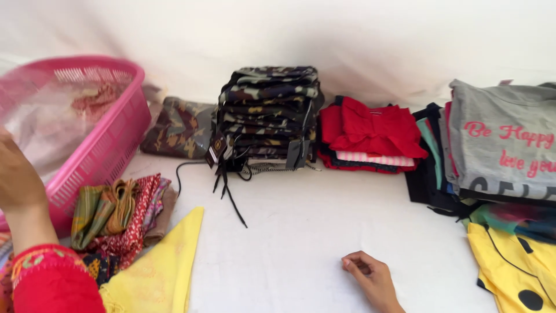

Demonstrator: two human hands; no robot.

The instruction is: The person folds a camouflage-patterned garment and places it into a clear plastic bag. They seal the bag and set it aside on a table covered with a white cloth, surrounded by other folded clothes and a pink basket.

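My left hand [17,179], in a red embroidered sleeve, reaches up at the far left against the pink plastic basket [110,139]; its fingers are cut off by the frame edge, so what they touch is hidden. My right hand [370,278] rests on the white sheet [301,232] at the bottom centre with fingers curled and nothing in it. Below the basket lies a pile of patterned cloths [121,214] and a yellow cloth [159,266]. Inside the basket is crumpled clear plastic with fabric.
A tall stack of folded camouflage garments [269,113] with tags and black laces stands at the back centre, one camouflage piece [179,127] beside it. Red folded clothes [370,136], a grey printed shirt pile [501,142] and a yellow spotted garment [515,266] lie to the right.
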